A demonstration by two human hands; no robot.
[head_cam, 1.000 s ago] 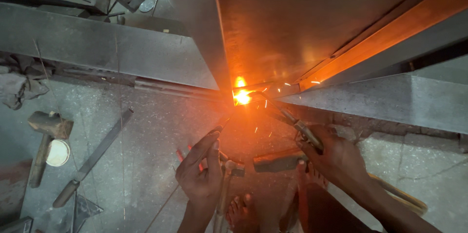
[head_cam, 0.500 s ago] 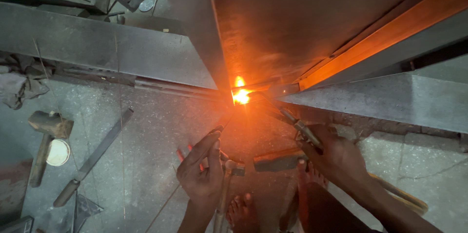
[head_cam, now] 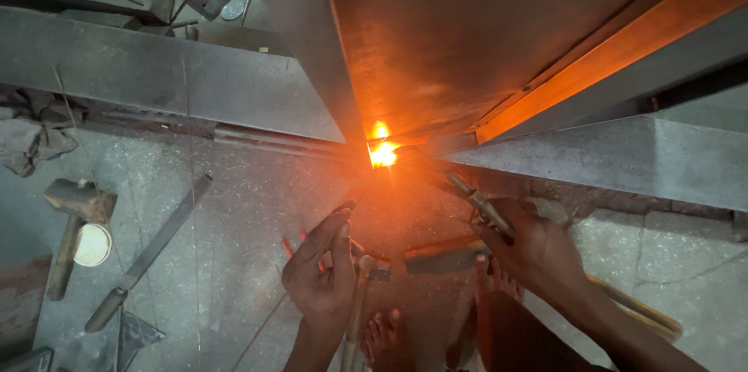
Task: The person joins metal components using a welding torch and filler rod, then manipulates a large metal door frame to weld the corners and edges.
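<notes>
Matt grey metal beams [head_cam: 156, 76], a dull steel file [head_cam: 156, 251] at lower left, a wooden-handled hammer [head_cam: 74, 220], rough speckled concrete floor [head_cam: 234, 208].

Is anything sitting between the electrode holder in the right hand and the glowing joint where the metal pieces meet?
Nothing visible does. The right hand grips the electrode holder, and its rod runs straight to the glowing joint over bare floor. The left hand stays off to the side.

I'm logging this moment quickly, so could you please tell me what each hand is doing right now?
Left hand: held up with fingers spread, gripping nothing visible.
Right hand: closed around the welding holder, whose rod reaches to the glowing weld.
</notes>
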